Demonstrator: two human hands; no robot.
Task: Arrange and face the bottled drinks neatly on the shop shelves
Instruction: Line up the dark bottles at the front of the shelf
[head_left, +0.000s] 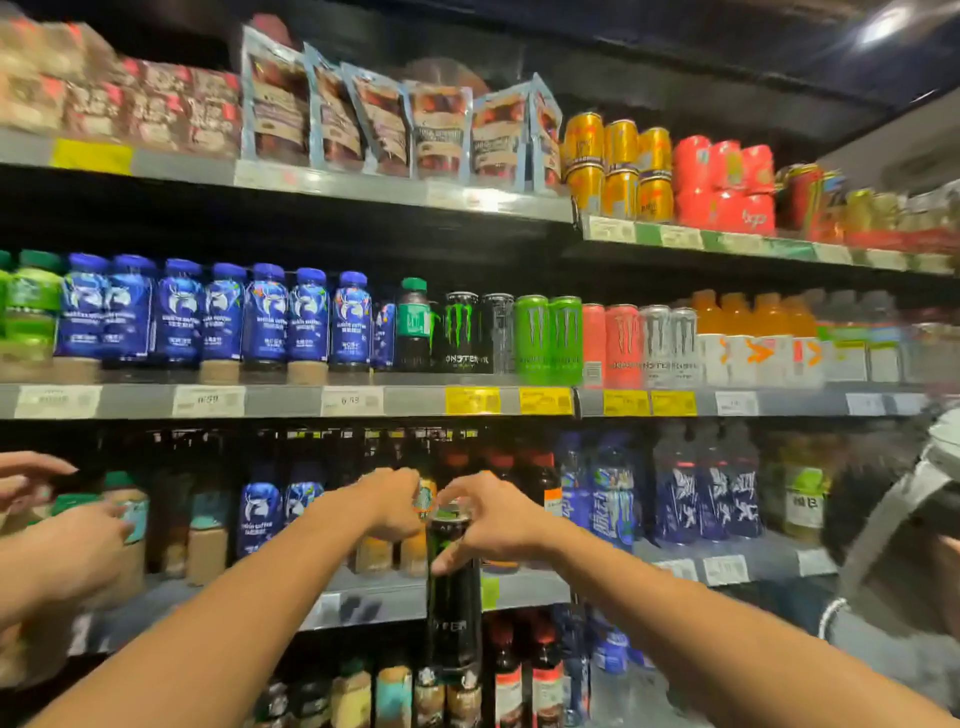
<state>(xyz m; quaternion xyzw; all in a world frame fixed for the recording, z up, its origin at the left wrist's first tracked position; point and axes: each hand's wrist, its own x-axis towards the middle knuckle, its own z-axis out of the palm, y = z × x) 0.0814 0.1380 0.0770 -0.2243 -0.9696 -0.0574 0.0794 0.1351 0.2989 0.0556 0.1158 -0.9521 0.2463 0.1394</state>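
Note:
A tall black energy-drink can with green lettering stands upright in front of the lower shelf. My right hand grips its top, thumb on the side and fingers over the rim. Just left of it, my left hand curls round a small coffee bottle with a round green logo; most of that bottle is hidden by my fingers. Behind my hands, blue bottles and dark bottles with red caps stand on the same shelf.
On the middle shelf stand blue bottles, energy cans and orange drinks. Snack pouches and yellow cans fill the top shelf. Another person's hands reach in at the left. A person's head is close at the right.

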